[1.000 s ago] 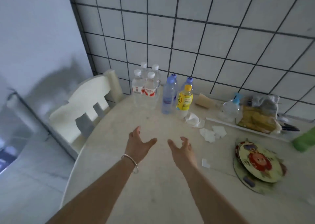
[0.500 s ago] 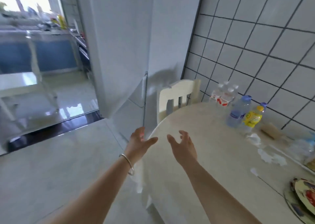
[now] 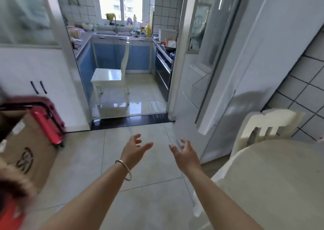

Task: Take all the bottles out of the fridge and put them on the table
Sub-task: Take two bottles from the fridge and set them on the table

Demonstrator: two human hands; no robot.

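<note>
- Pale stone-look tabletop [image 3: 273,182] sits at lower right, only its near curve in view; none of the bottles visible on the part shown
- Left hand [image 3: 134,151] and right hand [image 3: 186,157] both out front over the tiled floor [image 3: 140,203], fingers spread and relaxed, each grip apart and holding nothing; thin bangle [image 3: 124,169] on the left wrist
- Fridge [image 3: 233,75] stands tall at right, just beyond the right hand, its white and silvery doors looking closed; no bottle inside can be seen from here
- Cream chair [image 3: 266,124] tucked between fridge and tabletop, its back rising just above the rim
- Judged step: empty-handed approach to the fridge for the next load; how many bottles remain inside cannot be told
- Risk: the door swing may strike the chair back, which stands close beside the fridge
- Risk: grabbing several chilled bottles at once may let a wet one slip onto the hard floor
- Risk: red suitcase [image 3: 47,117] and cardboard box [image 3: 26,152] crowd the left side, a trip hazard if stepping back while loaded
- Edges of the view are blurred, so detail there is uncertain
</note>
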